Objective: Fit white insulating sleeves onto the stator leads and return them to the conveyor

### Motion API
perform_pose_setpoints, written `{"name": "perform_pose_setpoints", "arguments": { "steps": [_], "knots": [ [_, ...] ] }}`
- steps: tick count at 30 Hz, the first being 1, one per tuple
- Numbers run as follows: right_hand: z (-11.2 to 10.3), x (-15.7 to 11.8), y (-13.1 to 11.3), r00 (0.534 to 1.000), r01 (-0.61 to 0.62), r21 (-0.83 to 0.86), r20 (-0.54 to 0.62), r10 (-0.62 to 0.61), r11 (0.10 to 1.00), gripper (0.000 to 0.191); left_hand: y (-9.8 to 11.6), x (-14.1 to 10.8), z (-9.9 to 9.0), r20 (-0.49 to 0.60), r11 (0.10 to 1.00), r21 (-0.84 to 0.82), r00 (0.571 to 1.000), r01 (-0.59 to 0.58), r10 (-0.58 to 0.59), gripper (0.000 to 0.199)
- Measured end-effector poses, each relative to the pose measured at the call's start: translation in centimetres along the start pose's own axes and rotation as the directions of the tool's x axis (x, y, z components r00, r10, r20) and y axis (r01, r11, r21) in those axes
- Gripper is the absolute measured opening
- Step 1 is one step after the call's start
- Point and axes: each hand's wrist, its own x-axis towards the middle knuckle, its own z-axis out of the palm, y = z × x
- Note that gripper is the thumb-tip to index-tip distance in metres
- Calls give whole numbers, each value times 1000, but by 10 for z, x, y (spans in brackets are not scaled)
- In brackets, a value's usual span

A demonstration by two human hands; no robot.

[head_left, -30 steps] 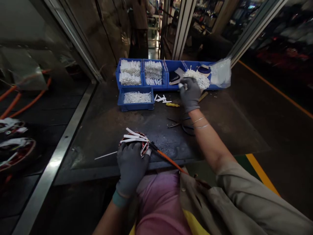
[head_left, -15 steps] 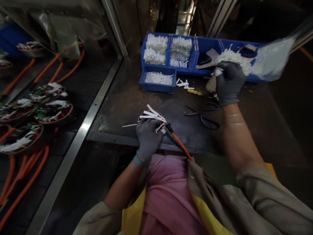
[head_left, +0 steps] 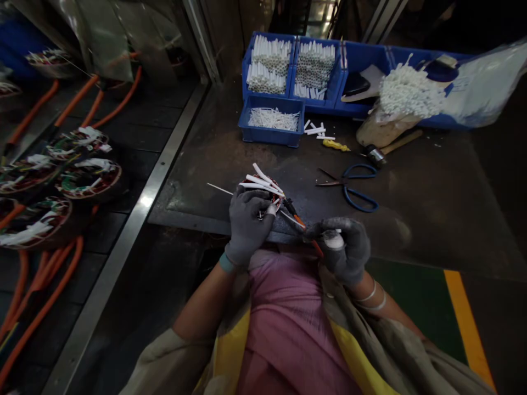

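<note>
My left hand (head_left: 249,222), in a grey glove, is closed on a small wound stator (head_left: 276,204) near the table's front edge. Several white sleeves (head_left: 263,181) stick out over its top, and an orange cable (head_left: 300,220) runs from it toward my lap. A thin white strip (head_left: 291,219), which looks like a cable tie, spans from the stator to my right hand (head_left: 343,247). The gloved fingers of that hand are pinched on the strip's end, and white tape wraps the thumb. The stator's lower side is hidden by my left hand.
Blue bins (head_left: 269,66) of white sleeves line the back, with a small blue tray (head_left: 269,136) in front. Scissors (head_left: 349,186), a yellow tool (head_left: 336,145) and a bundle of white strips (head_left: 411,90) lie to the right. Several stators (head_left: 88,181) sit at left.
My right hand has come back from the bundle of white strips to beside the stator, with a strip in its fingers. My left hand stays on the stator, tilted slightly.
</note>
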Motion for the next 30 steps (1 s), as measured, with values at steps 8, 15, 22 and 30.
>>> {"name": "perform_pose_setpoints", "arguments": {
  "steps": [8,15,22,30],
  "knots": [
    [8,9,-17,979,196,-115,72,-189,974,12,-10,8,-31,160,996,75,986,-49,37,22],
    [27,17,-6,971,171,-102,188,-150,980,17,-9,16,-31,306,983,156,951,-92,40,31],
    [54,39,0,885,293,-287,443,-145,912,24,1,14,-17,237,984,172,969,33,-74,20],
    [51,54,-2,964,203,-328,235,-128,923,17,-1,10,-11,69,995,55,993,87,-91,17]
  ]
}}
